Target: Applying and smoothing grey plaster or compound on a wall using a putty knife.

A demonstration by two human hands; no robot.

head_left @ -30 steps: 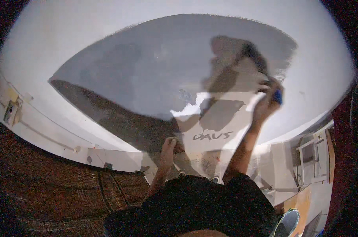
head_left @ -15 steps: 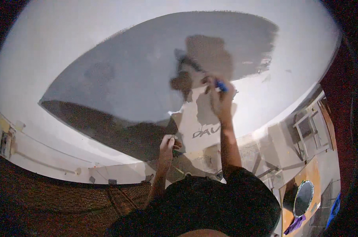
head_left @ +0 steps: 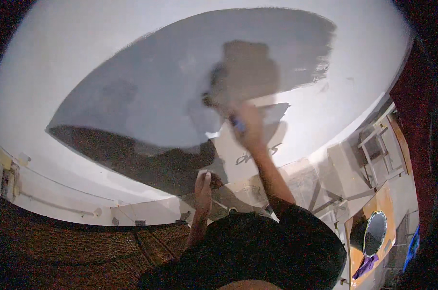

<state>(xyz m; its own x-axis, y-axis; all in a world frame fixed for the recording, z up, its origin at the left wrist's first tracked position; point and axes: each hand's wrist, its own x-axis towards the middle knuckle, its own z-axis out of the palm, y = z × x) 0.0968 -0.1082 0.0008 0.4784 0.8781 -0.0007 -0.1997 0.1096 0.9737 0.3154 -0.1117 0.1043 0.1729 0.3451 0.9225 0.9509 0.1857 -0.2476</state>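
**Q:** Since the earlier frames, what has moved?

**A:** Leftward travel: the right hand (head_left: 250, 126) now sits near the middle of the view, where a second ago it was out toward 2 o'clock. The paintbrush (head_left: 219, 104) has come with it. The left hand (head_left: 203, 182) stays put on the wall (head_left: 364, 96).

**Q:** Which step is in hand?

**A:** Brushing, judged from the layout. The grey painted patch (head_left: 156, 96) covers the wall's centre, with streaked, unfinished edges at 2 o'clock. White wall remains all round it, so the coat appears partly laid.

**Q:** How are the hands set?

**A:** The right hand is closed around the brush's blue handle, though motion blur hides the fingers. The left hand presses flat against the wall, fingers together and pointing to 12 o'clock.

**Q:** Where does the brush lie relative to them?

**A:** Its dark head projects from the right hand toward 10 o'clock and seems to meet the grey patch's lower edge. It stands well apart from the left hand, up toward 12 o'clock.

**Q:** What does the next move call for?

**A:** Probably an even stroke that overlaps the wet edge, with the left hand kept clear of fresh paint.
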